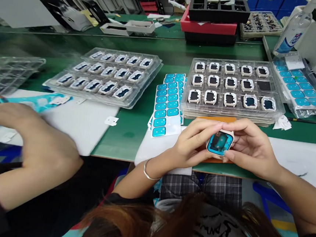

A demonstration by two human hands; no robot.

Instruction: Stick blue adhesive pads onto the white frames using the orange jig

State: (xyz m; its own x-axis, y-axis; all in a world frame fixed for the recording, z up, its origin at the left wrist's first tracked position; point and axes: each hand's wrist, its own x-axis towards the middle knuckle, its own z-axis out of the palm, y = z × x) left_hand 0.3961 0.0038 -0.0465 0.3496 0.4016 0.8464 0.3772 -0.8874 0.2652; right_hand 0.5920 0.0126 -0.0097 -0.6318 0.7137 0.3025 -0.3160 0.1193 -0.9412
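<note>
Between both hands is a white smartwatch case (220, 142) with a blue film over its face, tilted up toward me. My left hand (196, 142) closes on its left side and top edge. The fingers and thumb of my right hand (251, 148) grip its right side and lower right corner. Beneath the hands lies an orange pad (212, 160), mostly covered. Just beyond stands a clear plastic tray (185, 108) with rows of white watch cases, one pocket showing a dark bottom. Left of it lie sheets of blue film stickers (162, 109).
At the left a co-worker's arm (46, 131) reaches over a white mat (90, 131). A second tray of watch cases (137, 102) stands back left. Bagged blue stickers (299, 84) and a spray bottle (291, 34) are at right. Stacked black and red boxes (210, 25) stand behind.
</note>
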